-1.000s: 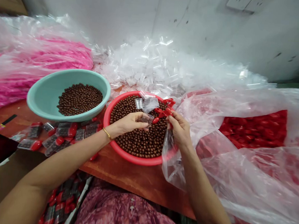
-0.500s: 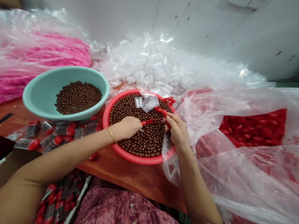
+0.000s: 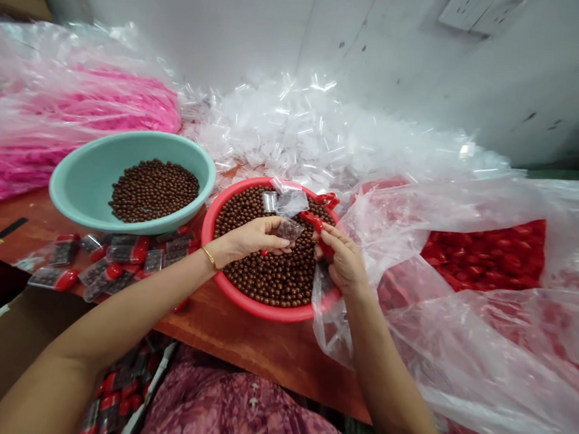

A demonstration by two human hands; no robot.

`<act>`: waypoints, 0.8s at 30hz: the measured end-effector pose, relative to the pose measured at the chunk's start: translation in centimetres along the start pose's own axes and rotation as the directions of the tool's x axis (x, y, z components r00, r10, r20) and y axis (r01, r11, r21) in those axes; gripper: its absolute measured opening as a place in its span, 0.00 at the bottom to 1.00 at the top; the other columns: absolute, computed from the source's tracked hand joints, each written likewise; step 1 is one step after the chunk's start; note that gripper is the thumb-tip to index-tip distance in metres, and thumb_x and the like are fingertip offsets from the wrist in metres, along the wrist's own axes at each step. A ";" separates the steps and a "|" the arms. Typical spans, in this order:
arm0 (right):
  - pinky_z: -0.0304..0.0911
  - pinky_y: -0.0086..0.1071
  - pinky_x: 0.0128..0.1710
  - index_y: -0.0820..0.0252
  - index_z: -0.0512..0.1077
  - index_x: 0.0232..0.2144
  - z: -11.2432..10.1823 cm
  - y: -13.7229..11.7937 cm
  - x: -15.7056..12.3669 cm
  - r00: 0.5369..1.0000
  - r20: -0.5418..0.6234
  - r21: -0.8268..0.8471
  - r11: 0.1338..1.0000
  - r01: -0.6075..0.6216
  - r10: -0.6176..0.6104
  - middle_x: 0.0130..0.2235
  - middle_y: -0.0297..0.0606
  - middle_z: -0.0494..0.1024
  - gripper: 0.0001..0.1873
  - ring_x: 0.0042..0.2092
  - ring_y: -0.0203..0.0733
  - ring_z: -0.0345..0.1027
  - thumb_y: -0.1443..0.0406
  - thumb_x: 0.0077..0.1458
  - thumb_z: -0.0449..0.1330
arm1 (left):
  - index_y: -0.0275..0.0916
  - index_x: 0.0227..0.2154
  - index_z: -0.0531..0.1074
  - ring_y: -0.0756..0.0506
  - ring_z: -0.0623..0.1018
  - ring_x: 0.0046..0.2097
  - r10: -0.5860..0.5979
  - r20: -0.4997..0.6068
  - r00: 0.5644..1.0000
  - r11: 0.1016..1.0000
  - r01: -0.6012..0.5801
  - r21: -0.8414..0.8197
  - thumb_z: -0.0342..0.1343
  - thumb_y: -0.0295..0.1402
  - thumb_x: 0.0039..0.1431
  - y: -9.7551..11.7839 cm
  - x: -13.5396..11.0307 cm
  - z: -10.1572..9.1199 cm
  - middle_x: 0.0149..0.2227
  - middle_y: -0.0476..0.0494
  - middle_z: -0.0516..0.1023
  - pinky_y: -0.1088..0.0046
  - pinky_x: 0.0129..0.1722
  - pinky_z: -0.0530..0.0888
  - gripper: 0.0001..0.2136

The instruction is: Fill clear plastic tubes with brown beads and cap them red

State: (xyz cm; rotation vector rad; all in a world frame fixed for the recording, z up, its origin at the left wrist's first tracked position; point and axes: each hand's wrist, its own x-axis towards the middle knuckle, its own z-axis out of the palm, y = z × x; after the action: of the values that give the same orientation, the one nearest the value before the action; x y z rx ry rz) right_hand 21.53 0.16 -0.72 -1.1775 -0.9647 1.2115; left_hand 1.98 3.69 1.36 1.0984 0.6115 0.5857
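Observation:
My left hand [image 3: 252,237] pinches a small transparent bag [image 3: 289,230] holding a few dark pieces, just above the brown balls [image 3: 269,279] that fill a red plastic basin [image 3: 257,310]. My right hand [image 3: 342,259] grips a slim red plastic piece [image 3: 313,223] close to that bag. A thin transparent sheet hangs below my right hand and drapes over the basin's right rim. Two more small transparent bags [image 3: 290,204] lie on the balls near the far rim.
A teal basin [image 3: 140,140] of brown balls stands to the left on a wooden table [image 3: 259,352]. Filled packets [image 3: 126,252] lie in front of it. Plastic sacks of pink [image 3: 102,112] and red [image 3: 481,259] pieces flank a heap of small bags [image 3: 326,133] against a wall [image 3: 234,25].
My left hand has risen from the balls and now shows the small bag between its fingers. My right hand has shifted slightly, and the view has moved a little.

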 end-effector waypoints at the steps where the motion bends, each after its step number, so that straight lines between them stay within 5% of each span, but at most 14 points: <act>1: 0.53 0.26 0.16 0.58 0.72 0.31 0.2 -0.3 -0.2 0.999 0.023 0.033 0.999 -0.038 0.037 0.25 0.27 0.71 0.13 0.18 0.27 0.57 0.59 0.40 0.63 | 0.34 0.35 0.68 0.53 0.76 0.32 -0.012 -0.019 1.000 1.000 0.011 -0.027 0.61 0.25 0.44 0.0 0.0 0.3 0.31 0.49 0.75 0.76 0.36 0.72 0.14; 8: 0.55 0.25 0.16 0.58 0.71 0.29 1.3 -1.4 -0.9 0.986 0.093 0.092 0.985 -0.147 0.139 0.26 0.28 0.71 0.10 0.19 0.28 0.56 0.60 0.42 0.62 | 0.34 0.33 0.64 0.56 0.73 0.27 0.036 -0.070 0.997 0.990 -0.026 0.141 0.59 0.27 0.44 -0.3 0.0 0.9 0.29 0.51 0.73 0.79 0.29 0.70 0.12; 12: 0.64 0.27 0.22 0.56 0.71 0.33 1.1 -1.3 -0.3 0.984 0.115 0.112 0.982 -0.150 0.137 0.27 0.29 0.73 0.11 0.24 0.32 0.65 0.61 0.43 0.61 | 0.35 0.32 0.62 0.55 0.72 0.24 0.003 -0.090 0.996 0.961 0.022 0.276 0.58 0.28 0.45 -1.0 0.1 0.7 0.25 0.53 0.71 0.79 0.25 0.69 0.11; 19: 0.70 0.41 0.42 0.53 0.66 0.30 2.3 -1.3 0.8 0.997 0.071 0.215 0.977 -0.012 -0.003 0.35 0.33 0.79 0.14 0.40 0.44 0.75 0.60 0.41 0.65 | 0.35 0.31 0.63 0.56 0.71 0.23 -0.041 -0.070 0.997 0.926 0.064 0.372 0.54 0.25 0.45 -1.0 0.0 1.0 0.26 0.53 0.73 0.81 0.23 0.67 0.09; 24: 0.64 0.43 0.52 0.54 0.66 0.32 4.1 -0.9 0.4 0.967 0.048 0.029 0.968 0.248 -0.249 0.46 0.38 0.78 0.14 0.50 0.44 0.70 0.51 0.51 0.57 | 0.36 0.31 0.62 0.56 0.70 0.21 -0.064 -0.051 0.997 0.927 0.078 0.367 0.54 0.27 0.45 -0.4 -0.3 1.1 0.25 0.52 0.74 0.83 0.18 0.63 0.09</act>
State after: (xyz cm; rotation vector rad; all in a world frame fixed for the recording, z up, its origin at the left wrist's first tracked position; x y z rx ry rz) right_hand 17.77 1.12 0.79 -0.9786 -1.0998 1.0526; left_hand 2.59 2.67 1.34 1.4138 0.8143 0.4378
